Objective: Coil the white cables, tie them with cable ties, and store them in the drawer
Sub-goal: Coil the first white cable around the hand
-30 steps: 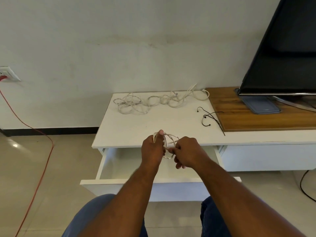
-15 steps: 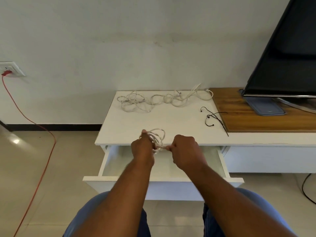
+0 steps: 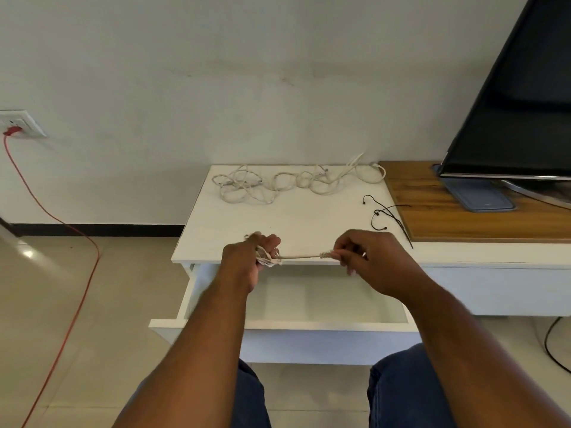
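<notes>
White table (image 3: 234,223) stands by the wall, and the drawer (image 3: 278,326) is pulled open under its front edge. My left hand (image 3: 247,261) is over the drawer's back edge, with its fingers curled tight round a small coil of cable (image 3: 268,258). One short end runs flat and straight from the coil to the right, along that back edge. My right hand (image 3: 367,257) pinches this end near its tip. Black ties (image 3: 386,216) lie behind the drawer on the right. I think a tie comes next, and my right hand is nearer to them. More cables (image 3: 278,183) lie loose far behind the drawer.
</notes>
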